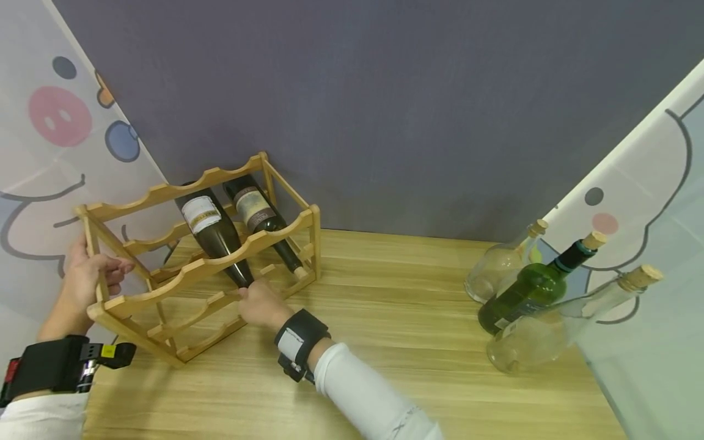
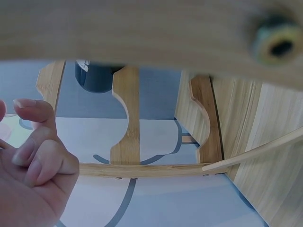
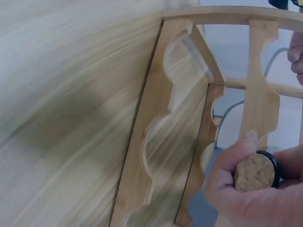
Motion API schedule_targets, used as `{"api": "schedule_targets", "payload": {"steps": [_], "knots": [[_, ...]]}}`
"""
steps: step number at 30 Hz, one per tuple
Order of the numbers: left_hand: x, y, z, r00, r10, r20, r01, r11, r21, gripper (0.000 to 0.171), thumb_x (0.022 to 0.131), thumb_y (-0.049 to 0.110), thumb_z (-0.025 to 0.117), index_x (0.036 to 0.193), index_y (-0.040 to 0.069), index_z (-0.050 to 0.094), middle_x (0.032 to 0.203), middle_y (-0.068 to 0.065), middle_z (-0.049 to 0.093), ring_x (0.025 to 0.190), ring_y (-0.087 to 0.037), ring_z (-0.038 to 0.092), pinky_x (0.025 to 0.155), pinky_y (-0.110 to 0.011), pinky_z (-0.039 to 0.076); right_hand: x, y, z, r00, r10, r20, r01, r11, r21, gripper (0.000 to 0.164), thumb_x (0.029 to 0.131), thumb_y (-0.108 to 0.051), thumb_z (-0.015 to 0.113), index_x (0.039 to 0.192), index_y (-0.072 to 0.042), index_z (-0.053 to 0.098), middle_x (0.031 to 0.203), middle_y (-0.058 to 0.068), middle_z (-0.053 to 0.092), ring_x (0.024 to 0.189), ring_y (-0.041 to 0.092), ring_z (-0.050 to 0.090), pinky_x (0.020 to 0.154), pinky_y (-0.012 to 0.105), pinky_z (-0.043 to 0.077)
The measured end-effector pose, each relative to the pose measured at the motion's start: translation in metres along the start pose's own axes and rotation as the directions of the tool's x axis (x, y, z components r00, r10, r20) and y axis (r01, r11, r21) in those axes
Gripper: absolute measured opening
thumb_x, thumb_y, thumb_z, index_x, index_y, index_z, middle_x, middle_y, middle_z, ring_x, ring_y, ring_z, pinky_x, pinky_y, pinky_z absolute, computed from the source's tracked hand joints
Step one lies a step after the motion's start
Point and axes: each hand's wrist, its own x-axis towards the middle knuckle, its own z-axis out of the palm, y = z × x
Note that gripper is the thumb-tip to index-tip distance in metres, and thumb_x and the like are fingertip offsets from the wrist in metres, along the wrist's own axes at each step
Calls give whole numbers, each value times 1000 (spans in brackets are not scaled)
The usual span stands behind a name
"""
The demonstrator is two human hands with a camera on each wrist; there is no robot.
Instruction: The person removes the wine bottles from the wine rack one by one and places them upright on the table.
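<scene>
A wooden wine rack (image 1: 258,244) stands on the table at the left, with two dark wine bottles lying in its upper tier. My right hand (image 1: 266,304) grips the neck end of the left one, a wine bottle (image 1: 217,235) with a white label. In the right wrist view its cork (image 3: 255,173) shows between thumb and fingers. Beside it lies the other bottle (image 1: 255,211), with a beige label, its neck sloping down toward the front. My left hand (image 1: 96,275) holds the rack's left front upright, fingers curled on the inner side.
Three corked bottles stand at the right of the table (image 1: 396,305): a clear bottle (image 1: 497,269) at the back, a green bottle (image 1: 530,290), and a clear bottle (image 1: 544,342) in front. A grey wall (image 1: 385,122) rises behind. Cartoon-printed panels flank both sides.
</scene>
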Motion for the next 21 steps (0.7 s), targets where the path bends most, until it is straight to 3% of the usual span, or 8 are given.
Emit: {"api": "schedule_targets", "payload": {"steps": [2,3,6,10,14,18,21], "knots": [[0,0,-1,1000,-9,-8,9,1000,4,41,94,-7,30,122,23,30,66,3,68,47,-9,58,39,-23,40,0,1,0,1000,20,-5,-20,999,27,27,96,-14,51,82,5,64,113,-5,70,35,7,19,35,22,21],[-1,0,-1,1000,-13,-13,14,1000,12,39,95,-7,31,119,24,31,66,3,68,48,-9,58,40,-23,39,-2,0,0,999,31,-16,-30,999,36,27,96,-16,51,100,8,63,124,-4,66,38,9,24,38,22,24],[-1,1,0,1000,-16,-13,16,1000,18,42,95,-6,30,126,23,28,67,4,68,48,-8,57,40,-24,38,-3,1,2,997,44,-66,-39,996,77,43,100,-28,50,128,4,49,104,1,66,48,14,35,46,26,30],[-1,2,1,1000,-11,-7,11,1000,10,56,96,-7,29,141,23,18,68,3,68,47,-9,57,38,-24,37,-1,4,6,986,-8,-168,17,999,48,35,103,-39,47,96,-5,56,73,2,46,58,15,44,53,26,36],[-2,3,1,1000,1,-5,-1,1000,6,66,95,-8,28,150,22,11,68,3,68,46,-10,56,36,-24,37,3,9,9,976,-54,-209,50,998,-26,38,104,-39,45,98,-3,57,75,3,49,63,15,48,58,25,41],[-2,3,1,1000,-4,1,4,1000,3,69,94,-9,26,153,23,8,66,2,67,44,-10,52,35,-27,31,5,14,10,974,-61,-220,52,998,-44,39,103,-39,45,102,-2,58,79,6,55,68,15,51,64,26,45],[-2,3,2,1000,-11,8,12,1000,-4,73,94,-9,25,156,23,2,65,2,67,44,-10,51,34,-28,27,6,17,11,971,-77,-224,68,996,-50,39,103,-38,45,97,-3,59,78,6,55,68,15,51,64,26,44]]}}
